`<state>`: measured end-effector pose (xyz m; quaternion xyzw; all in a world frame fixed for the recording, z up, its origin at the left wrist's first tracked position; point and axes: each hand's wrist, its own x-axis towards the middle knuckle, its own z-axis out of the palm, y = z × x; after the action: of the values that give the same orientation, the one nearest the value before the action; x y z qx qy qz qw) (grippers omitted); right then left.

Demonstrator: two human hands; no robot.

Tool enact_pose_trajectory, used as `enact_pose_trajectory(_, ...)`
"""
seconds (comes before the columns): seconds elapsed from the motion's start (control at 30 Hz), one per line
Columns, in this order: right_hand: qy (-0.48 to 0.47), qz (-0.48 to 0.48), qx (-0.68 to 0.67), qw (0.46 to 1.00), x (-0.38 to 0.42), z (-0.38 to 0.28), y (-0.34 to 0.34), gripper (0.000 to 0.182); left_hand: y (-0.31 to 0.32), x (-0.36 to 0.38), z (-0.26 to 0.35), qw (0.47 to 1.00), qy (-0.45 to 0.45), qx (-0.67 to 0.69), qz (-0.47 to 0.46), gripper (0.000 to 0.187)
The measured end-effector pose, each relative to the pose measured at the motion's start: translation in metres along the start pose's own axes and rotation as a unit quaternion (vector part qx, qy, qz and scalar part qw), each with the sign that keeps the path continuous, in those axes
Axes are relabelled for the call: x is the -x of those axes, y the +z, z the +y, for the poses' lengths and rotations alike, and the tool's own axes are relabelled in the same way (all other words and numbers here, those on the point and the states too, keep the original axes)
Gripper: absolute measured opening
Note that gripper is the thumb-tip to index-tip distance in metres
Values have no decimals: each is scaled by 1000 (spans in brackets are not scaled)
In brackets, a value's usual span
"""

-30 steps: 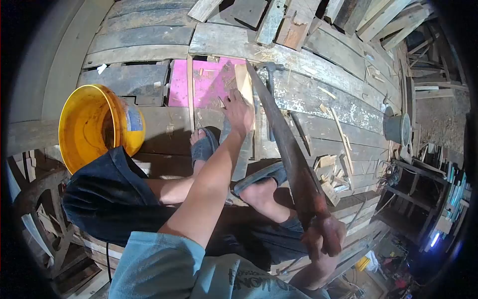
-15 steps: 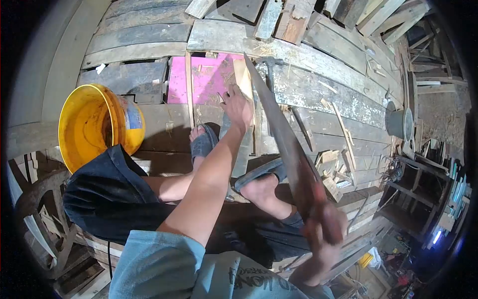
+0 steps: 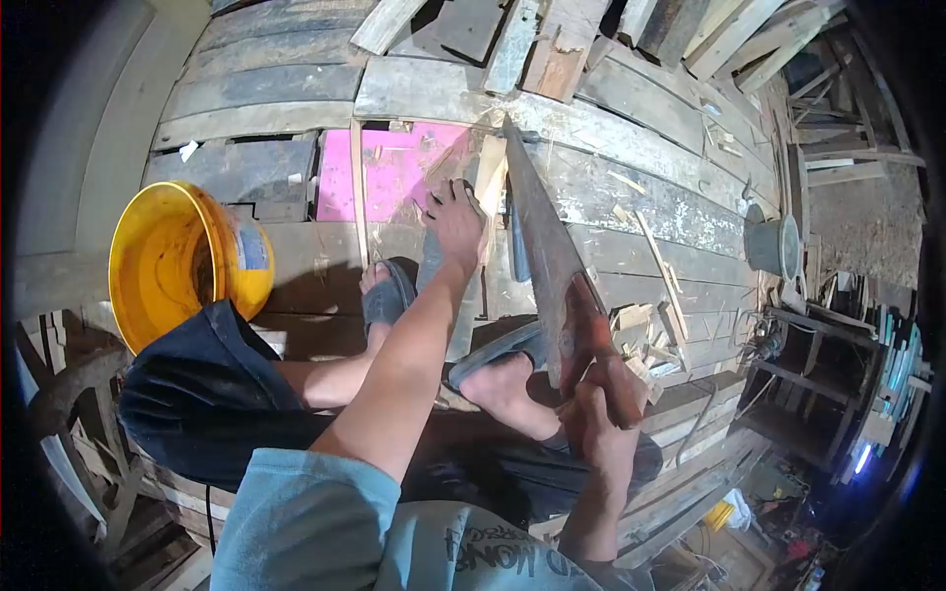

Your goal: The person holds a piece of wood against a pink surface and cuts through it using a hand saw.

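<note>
My right hand (image 3: pixel 599 419) is closed around the red-brown wooden handle of a handsaw (image 3: pixel 542 236). Its long blade points away from me, with the tip by the far end of a pale strip of wood (image 3: pixel 491 177). My left hand (image 3: pixel 455 222) presses down on that wood, fingers bent over it, just left of the blade. Below the hand, a grey board (image 3: pixel 460 330) runs between my sandalled feet. Behind the blade lies a hammer, mostly hidden, with its bluish handle (image 3: pixel 519 251) partly showing.
A yellow bucket (image 3: pixel 187 266) stands at the left beside my knee. A pink sheet (image 3: pixel 394 167) lies under a thin stick on the plank floor (image 3: pixel 631 148). Wood offcuts (image 3: pixel 641 330) are scattered at the right, near a grey bucket (image 3: pixel 774 246). Planks lean at the top.
The saw has come nearer the pale wood, its handle shifting left and upward, and its blade now covers most of the hammer. My left hand has settled lower on the wood; the view shifted slightly.
</note>
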<state>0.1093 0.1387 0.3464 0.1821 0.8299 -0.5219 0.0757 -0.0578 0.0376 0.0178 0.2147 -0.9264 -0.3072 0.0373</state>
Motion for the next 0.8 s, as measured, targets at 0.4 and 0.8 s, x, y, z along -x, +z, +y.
enact_pose_trajectory(0.4, 27, -79, -202, 976, -51, -57, -29, 48, -17, 19, 5, 995, 80, -44, -42, 61)
enact_pose_trajectory(0.8, -43, -125, -39, 990, 17, -12, -27, 19, -9, 34, -14, 998, 42, 5, -35, 76)
